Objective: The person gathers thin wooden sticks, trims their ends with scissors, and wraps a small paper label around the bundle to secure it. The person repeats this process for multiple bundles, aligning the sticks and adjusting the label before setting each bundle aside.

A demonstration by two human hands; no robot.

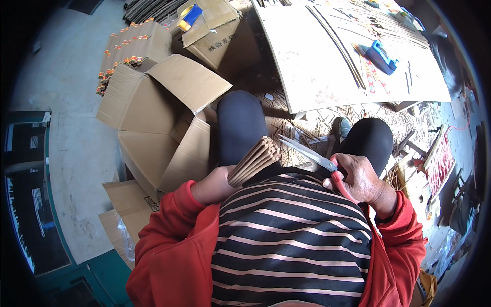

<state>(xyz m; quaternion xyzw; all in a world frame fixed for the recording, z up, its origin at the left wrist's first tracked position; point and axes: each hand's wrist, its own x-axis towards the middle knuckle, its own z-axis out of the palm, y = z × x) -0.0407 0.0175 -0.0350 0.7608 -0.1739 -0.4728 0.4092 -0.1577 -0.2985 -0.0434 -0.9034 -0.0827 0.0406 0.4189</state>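
Observation:
My left hand (212, 185) is wrapped round a bundle of thin brown incense sticks (255, 161), whose ends point up and to the right in front of my belly. In my right hand (361, 177) is a pair of scissors (312, 154) with red handles, my fingers closed about the loops. The metal blades are slightly parted and point left, their tips close to the far end of the bundle but apart from it. The lower end of the bundle is hidden by my left hand.
An open cardboard box (148, 153) stands at my left knee. Behind it are stacked banded stick bundles (125, 46) and a closed box (225, 48) bearing a tape dispenser (190, 16). A white table (307, 66) holds loose sticks and a blue tape dispenser (381, 58). Sticks litter the floor.

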